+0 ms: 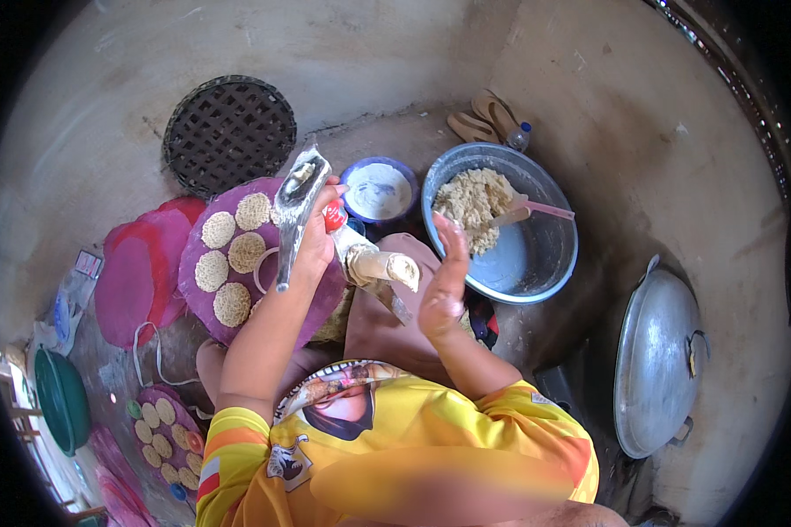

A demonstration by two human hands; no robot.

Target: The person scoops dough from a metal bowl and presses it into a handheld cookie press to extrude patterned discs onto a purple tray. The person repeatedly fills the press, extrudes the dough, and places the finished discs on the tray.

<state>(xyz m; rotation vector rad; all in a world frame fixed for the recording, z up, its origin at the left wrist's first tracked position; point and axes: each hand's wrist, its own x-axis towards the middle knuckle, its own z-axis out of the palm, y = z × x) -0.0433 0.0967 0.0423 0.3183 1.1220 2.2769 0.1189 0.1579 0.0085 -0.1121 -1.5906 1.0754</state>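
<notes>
My left hand grips a silvery metal hand press, whose hinged arm is swung up and smeared with dough. A thick roll of pale dough lies along the press's other part, its end sticking out to the right. My right hand is raised beside that dough end, fingers stretched and nothing in them, with whitish residue on the skin. Under my left forearm is a round purple sheet bearing several round, strand-textured dough cakes and a pale ring.
A grey-blue basin holds crumbly dough and a pink-handled spatula. Behind my hands is a bowl of white powder. More cakes lie at lower left. A lidded metal pan stands right; a woven tray leans on the wall.
</notes>
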